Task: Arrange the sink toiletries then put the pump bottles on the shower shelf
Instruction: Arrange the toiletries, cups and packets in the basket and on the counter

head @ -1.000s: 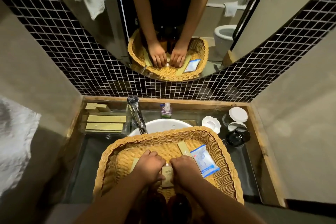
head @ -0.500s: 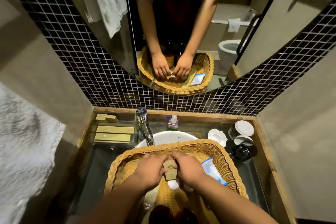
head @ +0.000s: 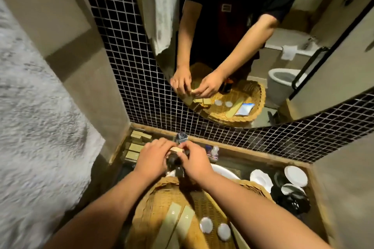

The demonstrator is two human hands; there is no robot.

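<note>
Both hands hold a small tan toiletry box (head: pixel 176 149) between them, above the tap and left of the white basin (head: pixel 222 172). My left hand (head: pixel 153 157) grips its left side and my right hand (head: pixel 194 160) its right side. Just beyond lies a clear tray with several tan boxes (head: pixel 137 143). Below my arms sits a wicker basket (head: pixel 149 204) holding two long tan packets (head: pixel 174 222) and two round white lids (head: pixel 214 227). The pump bottles are not visible in the direct view.
A small bottle (head: pixel 212 152) stands behind the basin. White dishes (head: pixel 261 179) and a black kettle (head: pixel 293 202) fill the counter's right end. A white towel (head: pixel 30 137) hangs at left. Black mosaic tile and a mirror (head: pixel 242 46) rise behind.
My hands lifted the small box out of the basket and carried it forward and left, over the tap toward the tray of boxes. The camera swung left and down.
</note>
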